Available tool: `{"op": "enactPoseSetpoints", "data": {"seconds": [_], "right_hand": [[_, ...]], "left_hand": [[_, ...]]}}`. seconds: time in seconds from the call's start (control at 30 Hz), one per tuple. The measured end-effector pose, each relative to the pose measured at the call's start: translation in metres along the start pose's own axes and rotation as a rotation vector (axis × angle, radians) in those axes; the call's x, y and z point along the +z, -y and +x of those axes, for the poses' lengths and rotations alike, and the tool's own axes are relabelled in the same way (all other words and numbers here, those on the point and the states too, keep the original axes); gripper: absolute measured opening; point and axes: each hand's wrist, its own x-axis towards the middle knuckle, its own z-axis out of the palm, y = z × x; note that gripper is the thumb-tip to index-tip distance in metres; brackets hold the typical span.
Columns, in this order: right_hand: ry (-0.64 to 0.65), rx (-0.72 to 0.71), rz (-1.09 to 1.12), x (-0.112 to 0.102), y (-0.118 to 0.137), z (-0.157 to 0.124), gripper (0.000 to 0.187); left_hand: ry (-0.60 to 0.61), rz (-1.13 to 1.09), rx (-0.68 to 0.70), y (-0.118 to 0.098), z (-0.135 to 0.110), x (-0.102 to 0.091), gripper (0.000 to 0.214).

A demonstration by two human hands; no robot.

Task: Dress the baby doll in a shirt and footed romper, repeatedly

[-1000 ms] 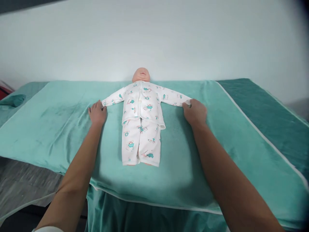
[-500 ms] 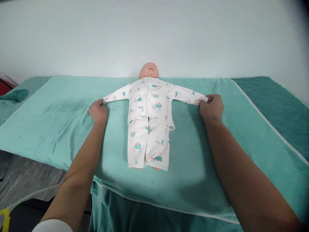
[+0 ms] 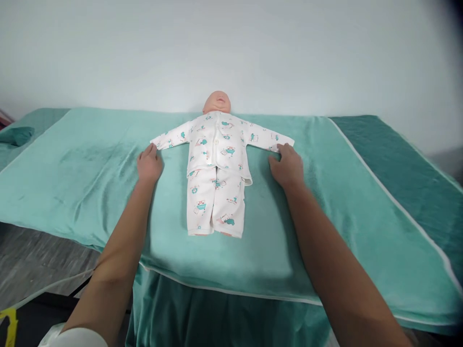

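Note:
A baby doll (image 3: pixel 217 102) lies on its back, arms spread, dressed in a white printed jacket (image 3: pixel 221 144) and matching trousers (image 3: pixel 213 207). The jacket's front is drawn together, with a button at the chest. My left hand (image 3: pixel 149 166) rests at the cuff of the sleeve on the left, its fingers stretched forward and touching or just beside the edge. At the other sleeve (image 3: pixel 265 139), my right hand (image 3: pixel 289 166) has its fingertips against the lower edge, thumb held apart. Both hands appear open, and neither grips the cloth. The doll's own hands are hidden within the sleeves.
Under the doll is a light green velvety cover (image 3: pixel 108 168) over a bed or table. A darker green cloth (image 3: pixel 383 149) shows on the right and hangs at the front. A pale wall (image 3: pixel 231 48) stands behind. A black object with yellow edging (image 3: pixel 10 327) is at lower left.
Both hands have let go of the sleeve cuffs. My right hand has moved inward and left, under the sleeve. The camera view has shifted slightly; the doll still lies with arms spread.

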Motion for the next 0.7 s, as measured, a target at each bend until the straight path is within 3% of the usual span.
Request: {"op": "enactPoseSetpoints", "data": {"seconds": [0.13, 0.23, 0.37, 0.5, 0.6, 0.7], "right_hand": [[0.033, -0.052, 0.098, -0.01, 0.02, -0.037, 0.05], [0.098, -0.166, 0.253, -0.024, 0.038, -0.081, 0.046], [0.176, -0.311, 0.435, -0.046, 0.055, -0.149, 0.033], [0.22, -0.328, 0.561, -0.061, 0.062, -0.199, 0.029], [0.254, -0.356, 0.499, -0.063, 0.069, -0.213, 0.034], [0.249, -0.35, 0.42, -0.06, 0.079, -0.212, 0.03]], "left_hand": [[-0.001, -0.004, 0.016, 0.001, -0.033, -0.012, 0.049], [0.024, -0.062, 0.036, -0.007, -0.076, -0.024, 0.045], [0.064, -0.228, 0.115, -0.039, -0.149, -0.045, 0.036], [0.257, -0.563, 0.197, -0.074, -0.208, -0.058, 0.035], [0.214, -0.521, 0.215, -0.088, -0.227, -0.056, 0.042], [0.165, -0.466, 0.241, -0.096, -0.228, -0.047, 0.037]]}}
